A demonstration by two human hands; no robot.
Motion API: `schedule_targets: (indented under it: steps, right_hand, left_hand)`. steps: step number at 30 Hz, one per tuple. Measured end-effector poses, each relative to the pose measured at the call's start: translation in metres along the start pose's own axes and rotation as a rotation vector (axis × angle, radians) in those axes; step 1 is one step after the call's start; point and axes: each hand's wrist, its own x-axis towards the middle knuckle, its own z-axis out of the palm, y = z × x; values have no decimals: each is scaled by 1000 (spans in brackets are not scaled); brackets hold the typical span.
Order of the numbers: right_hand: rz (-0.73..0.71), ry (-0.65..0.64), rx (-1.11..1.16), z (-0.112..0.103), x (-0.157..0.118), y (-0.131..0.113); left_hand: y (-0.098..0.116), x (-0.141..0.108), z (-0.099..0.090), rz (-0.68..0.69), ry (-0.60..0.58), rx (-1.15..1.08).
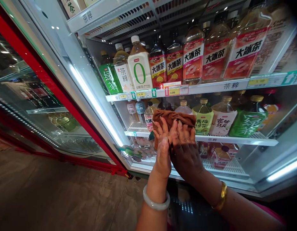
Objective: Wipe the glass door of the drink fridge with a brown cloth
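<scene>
A folded brown cloth is pressed up against the glass front of a drinks fridge, over part of the middle shelf. My left hand, with a pale bangle at the wrist, holds the cloth with its fingertips spread. Beside it, my right hand lies over the lower part of the cloth, its fingers side by side; a gold bangle circles that wrist. The cloth hides some bottles behind it. A green-labelled plum tea bottle shows just right of the cloth, and a small iced tea bottle just left.
Rows of large tea bottles stand on the upper shelf, which carries price tags. More bottles stand on the lower shelf. A red frame and another fridge are at left, above the grey floor.
</scene>
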Motion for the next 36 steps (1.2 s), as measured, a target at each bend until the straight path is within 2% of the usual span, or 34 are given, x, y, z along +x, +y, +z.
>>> schedule_targets:
  steps: [6, 10, 13, 16, 19, 23, 25, 28, 32, 34, 36]
  right_hand:
    - [27, 5, -201, -7, 3, 23]
    - [76, 48, -157, -4, 9, 5]
    - [88, 60, -160, 11, 9, -10]
    - [124, 6, -248, 26, 9, -11]
    - [159, -16, -303, 37, 10, -6]
    - [164, 131, -340, 55, 19, -10]
    - [133, 186, -303, 64, 29, -17]
    - [59, 111, -186, 73, 44, -30]
    - [-30, 17, -134, 69, 39, -33]
    - [-47, 1, -151, 58, 25, -21]
    - [-34, 25, -185, 44, 10, -3]
  left_hand:
    - [-19, 14, 22, -156, -114, -310]
    - [-22, 19, 18, -172, -161, -388]
    - [-19, 20, 12, -166, -192, -417]
    - [-15, 18, 4, -148, -202, -440]
    - [-12, 14, -9, -109, -173, -488]
    - [-11, 11, -33, -35, -92, -583]
    - [-18, 12, -46, -26, -64, -597]
    - [-40, 11, -58, -83, 16, -538]
    - [-72, 5, -54, -220, 100, -341]
    - [-77, 3, -46, -245, 86, -288]
    - [-72, 3, -39, -213, 53, -259]
